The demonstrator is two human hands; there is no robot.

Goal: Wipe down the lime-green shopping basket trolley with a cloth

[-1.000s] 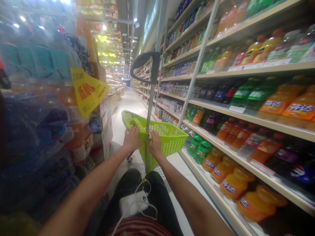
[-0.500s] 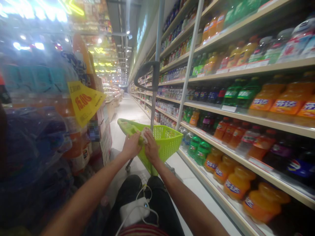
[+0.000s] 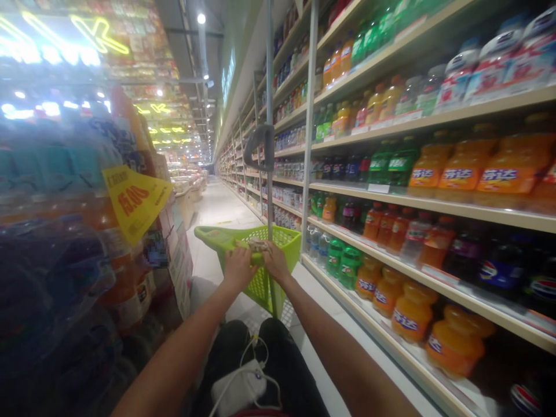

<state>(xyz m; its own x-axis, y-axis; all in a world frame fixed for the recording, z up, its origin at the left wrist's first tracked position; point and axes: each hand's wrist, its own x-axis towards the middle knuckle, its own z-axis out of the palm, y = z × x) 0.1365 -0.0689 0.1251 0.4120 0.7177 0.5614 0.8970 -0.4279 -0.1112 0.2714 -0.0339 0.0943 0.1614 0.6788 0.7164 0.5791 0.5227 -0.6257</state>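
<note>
A lime-green rolling shopping basket point(image 3: 293, 240) with perforated walls stands in front of my knees. My left hand point(image 3: 240, 268) is closed over its near rim, fingers curled over the edge. Right beside it, my right hand point(image 3: 277, 262) presses a crumpled whitish cloth or wipe point(image 3: 259, 245) on the same rim. The fingertips of my right hand are partly hidden by the cloth. A tall metal pole point(image 3: 270, 200) with a dark grey loop handle point(image 3: 260, 147) rises from the basket. A white power bank point(image 3: 238, 387) with a cable lies on my lap.
Shelves of soft-drink bottles point(image 3: 410, 318) run along the right, close to the basket. On the left, stacked drink packs point(image 3: 56, 249) carry a yellow price sign point(image 3: 136, 202). A pale floor aisle point(image 3: 217, 200) stretches ahead between them.
The view has shifted slightly right. The basket and both hands sit a little lower in view, and the rim looks more level. My right hand, with the cloth, has moved along the rim.
</note>
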